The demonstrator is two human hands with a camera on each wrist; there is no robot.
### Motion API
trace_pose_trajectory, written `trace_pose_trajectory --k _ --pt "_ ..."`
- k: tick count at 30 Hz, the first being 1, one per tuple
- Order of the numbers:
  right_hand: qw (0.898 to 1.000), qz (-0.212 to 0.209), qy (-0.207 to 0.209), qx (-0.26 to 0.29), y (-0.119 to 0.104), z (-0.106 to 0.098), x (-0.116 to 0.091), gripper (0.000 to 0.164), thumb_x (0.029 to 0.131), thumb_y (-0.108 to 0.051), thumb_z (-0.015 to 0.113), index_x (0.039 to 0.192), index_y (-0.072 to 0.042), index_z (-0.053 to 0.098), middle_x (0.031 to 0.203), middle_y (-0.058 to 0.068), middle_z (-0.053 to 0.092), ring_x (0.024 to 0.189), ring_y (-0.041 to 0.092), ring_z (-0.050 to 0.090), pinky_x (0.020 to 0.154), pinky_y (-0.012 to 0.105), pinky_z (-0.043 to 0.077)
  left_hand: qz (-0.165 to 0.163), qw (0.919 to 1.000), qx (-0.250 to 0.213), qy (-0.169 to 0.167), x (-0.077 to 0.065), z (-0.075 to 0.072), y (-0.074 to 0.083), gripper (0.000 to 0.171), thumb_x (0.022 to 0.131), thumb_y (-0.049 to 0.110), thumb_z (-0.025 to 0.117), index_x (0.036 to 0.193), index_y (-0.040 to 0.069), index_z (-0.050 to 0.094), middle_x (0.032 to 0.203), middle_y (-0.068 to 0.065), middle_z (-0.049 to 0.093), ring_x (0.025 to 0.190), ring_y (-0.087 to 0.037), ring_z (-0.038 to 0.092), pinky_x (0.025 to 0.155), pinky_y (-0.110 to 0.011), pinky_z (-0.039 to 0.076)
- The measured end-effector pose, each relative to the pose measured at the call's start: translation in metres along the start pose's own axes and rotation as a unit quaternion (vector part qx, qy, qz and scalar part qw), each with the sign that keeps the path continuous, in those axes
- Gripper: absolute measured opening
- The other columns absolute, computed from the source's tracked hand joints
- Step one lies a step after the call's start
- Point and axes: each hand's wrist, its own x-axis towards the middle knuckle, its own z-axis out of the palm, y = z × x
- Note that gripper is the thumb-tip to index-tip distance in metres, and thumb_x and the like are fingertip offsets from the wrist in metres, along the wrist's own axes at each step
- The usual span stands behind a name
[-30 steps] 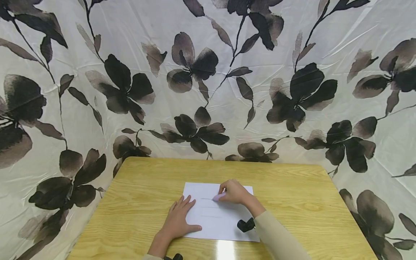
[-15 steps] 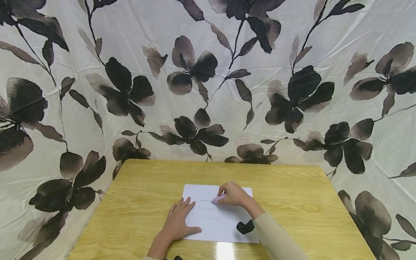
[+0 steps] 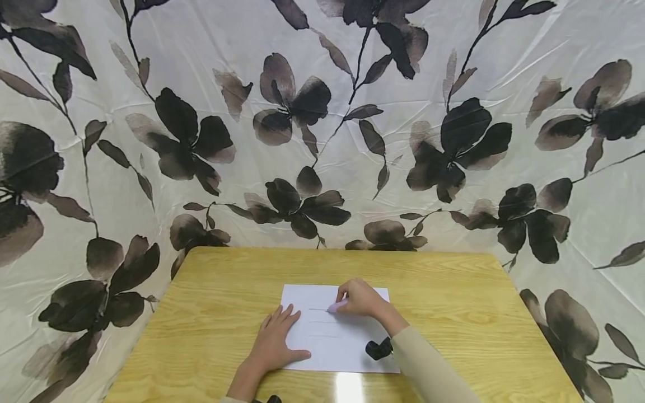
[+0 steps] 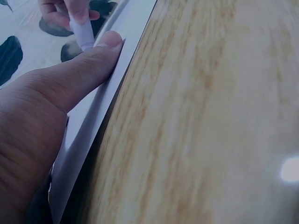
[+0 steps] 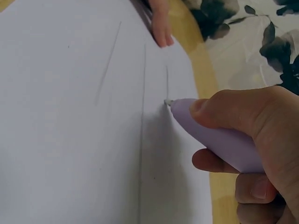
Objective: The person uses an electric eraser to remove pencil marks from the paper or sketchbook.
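A sheet of white paper (image 3: 342,355) lies on the table with several thin grey lines drawn across it. My left hand (image 3: 272,344) rests on its left side, fingers spread; in the left wrist view the thumb (image 4: 88,65) presses near the paper's edge. Between thumb and fingers, my right hand (image 3: 361,299) holds a thick lavender pen-shaped tool (image 5: 224,135) with a small pale tip. That tip touches the paper at the right end of the topmost line (image 5: 167,81). Part of the tool's body is hidden in the palm.
The yellow wood-grain table (image 3: 453,313) extends around the paper. Behind and beside it hangs a white cloth (image 3: 383,168) with dark flowers. A black wrist camera (image 3: 379,349) sits by the right sleeve, above the paper. Light glares at the table's front (image 3: 349,386).
The head view shifts slightly. The left hand stays on the paper, and the right hand keeps the lavender tool at the topmost line with little visible movement.
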Motion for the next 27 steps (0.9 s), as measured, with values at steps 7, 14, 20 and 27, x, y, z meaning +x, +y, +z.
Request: trace_pose_trajectory --k 7,14,20,27 --pt "1.0 -0.016 -0.005 0.005 -0.0044 0.0047 0.0065 0.012 0.078 -0.028 0.082 0.076 -0.02 0.073 0.068 -0.015 0.061 0.061 0.004 0.044 0.053 0.021 0.039 0.001 1.0 -0.002 -0.002 0.0001 0.002 -0.0014 0.105 0.065 0.081 0.064 0.144 0.014 0.048 0.154 -0.011 0.034 0.143 -0.038 0.02 0.111 -0.061 0.016" --pt "1.0 0.018 -0.014 0.002 -0.0061 -0.0007 0.0044 0.013 0.077 -0.027 0.083 0.074 -0.02 0.072 0.072 -0.013 0.062 0.063 0.007 0.047 0.055 0.024 0.042 0.001 1.0 -0.001 0.001 -0.0001 -0.0006 -0.0016 0.103 0.065 0.078 0.067 0.144 0.014 0.049 0.153 -0.011 0.035 0.143 -0.037 0.021 0.112 -0.06 0.017" --pt "1.0 -0.005 -0.014 0.003 -0.0027 0.0016 0.0082 0.012 0.077 -0.027 0.083 0.076 -0.021 0.073 0.072 -0.013 0.064 0.063 0.006 0.047 0.054 0.022 0.041 0.005 1.0 -0.001 -0.007 -0.0005 -0.0006 -0.0012 0.103 0.067 0.078 0.066 0.144 0.013 0.048 0.154 -0.012 0.033 0.143 -0.038 0.02 0.112 -0.061 0.016" --pt "1.0 0.002 -0.013 0.009 -0.0012 -0.0012 0.0074 0.011 0.076 -0.022 0.083 0.075 -0.02 0.073 0.074 -0.013 0.063 0.065 0.007 0.05 0.057 0.024 0.045 -0.001 1.0 0.001 -0.002 -0.0012 -0.0003 -0.0025 0.103 0.066 0.078 0.066 0.145 0.015 0.048 0.154 -0.011 0.034 0.143 -0.037 0.02 0.112 -0.06 0.015"
